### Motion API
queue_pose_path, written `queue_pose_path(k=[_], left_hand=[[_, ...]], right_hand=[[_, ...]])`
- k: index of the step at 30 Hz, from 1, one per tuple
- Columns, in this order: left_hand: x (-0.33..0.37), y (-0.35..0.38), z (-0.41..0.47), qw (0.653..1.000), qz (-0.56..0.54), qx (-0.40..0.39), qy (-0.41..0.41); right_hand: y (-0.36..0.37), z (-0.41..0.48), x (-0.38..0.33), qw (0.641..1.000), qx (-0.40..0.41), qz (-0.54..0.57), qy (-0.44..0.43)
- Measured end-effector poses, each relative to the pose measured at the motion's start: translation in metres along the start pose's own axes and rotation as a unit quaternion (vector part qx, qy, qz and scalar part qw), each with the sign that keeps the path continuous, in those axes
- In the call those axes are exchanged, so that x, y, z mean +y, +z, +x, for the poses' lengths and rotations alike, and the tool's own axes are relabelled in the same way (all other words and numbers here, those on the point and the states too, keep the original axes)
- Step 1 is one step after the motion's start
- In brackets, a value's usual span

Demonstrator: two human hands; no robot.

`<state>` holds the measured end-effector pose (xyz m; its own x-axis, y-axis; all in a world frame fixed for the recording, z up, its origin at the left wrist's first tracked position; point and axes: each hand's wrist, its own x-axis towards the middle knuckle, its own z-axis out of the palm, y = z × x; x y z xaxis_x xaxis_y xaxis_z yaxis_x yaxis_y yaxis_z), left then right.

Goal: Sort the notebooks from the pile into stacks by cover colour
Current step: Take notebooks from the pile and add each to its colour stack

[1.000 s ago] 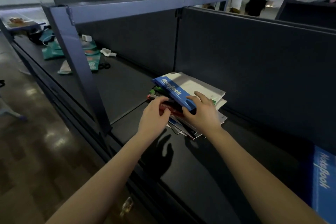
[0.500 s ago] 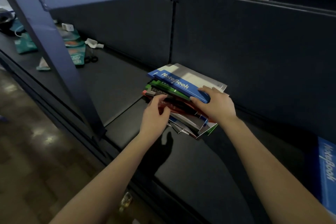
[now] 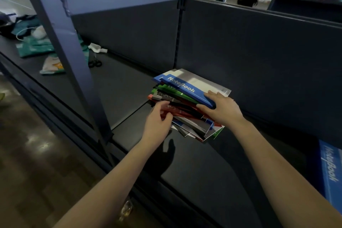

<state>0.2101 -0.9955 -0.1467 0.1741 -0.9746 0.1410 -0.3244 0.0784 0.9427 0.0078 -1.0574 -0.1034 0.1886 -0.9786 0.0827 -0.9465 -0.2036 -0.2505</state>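
A fanned pile of notebooks (image 3: 187, 116) lies on the dark shelf (image 3: 194, 168) against the back panel. The blue notebook (image 3: 182, 87) marked "NoteBook" is on top, its near end tilted up over green (image 3: 172, 91), grey and red covers. My right hand (image 3: 221, 108) grips that blue notebook's near corner, thumb on top. My left hand (image 3: 157, 118) pinches the edge of a red notebook (image 3: 177, 112) lower in the pile. A second blue notebook (image 3: 331, 170) lies flat at the far right of the shelf.
A grey metal upright (image 3: 74, 65) and crossbar (image 3: 129, 0) frame the shelf on the left. Teal packets (image 3: 35, 46), a white cloth and scissors (image 3: 95, 64) lie further left. A dark back panel (image 3: 259, 57) stands close behind the pile. People stand in the background.
My right hand slid to the blue notebook's near corner and lifted that end. The pile has fanned out more. My left hand stays at the red notebook's edge.
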Motion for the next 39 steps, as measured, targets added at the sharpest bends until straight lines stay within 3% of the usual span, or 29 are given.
queue_pose_path(k=[9, 14, 26, 34, 39], left_hand=[[0.006, 0.000, -0.004, 0.998, -0.064, 0.022, -0.006], [0.015, 0.011, -0.006, 0.997, -0.070, 0.010, 0.008], [0.015, -0.003, -0.015, 0.997, -0.074, 0.030, 0.004], [0.019, 0.002, -0.022, 0.979, -0.196, 0.044, -0.043], [0.036, 0.012, -0.025, 0.957, -0.285, 0.005, -0.049]], right_hand=[[-0.005, -0.001, -0.003, 0.997, 0.070, -0.014, 0.041], [-0.007, -0.008, 0.001, 0.999, 0.012, -0.042, 0.013], [-0.016, -0.009, -0.007, 0.998, 0.047, -0.045, 0.025], [-0.015, -0.049, -0.038, 0.982, 0.075, -0.171, -0.024], [-0.004, -0.083, -0.063, 0.983, 0.054, -0.166, -0.052]])
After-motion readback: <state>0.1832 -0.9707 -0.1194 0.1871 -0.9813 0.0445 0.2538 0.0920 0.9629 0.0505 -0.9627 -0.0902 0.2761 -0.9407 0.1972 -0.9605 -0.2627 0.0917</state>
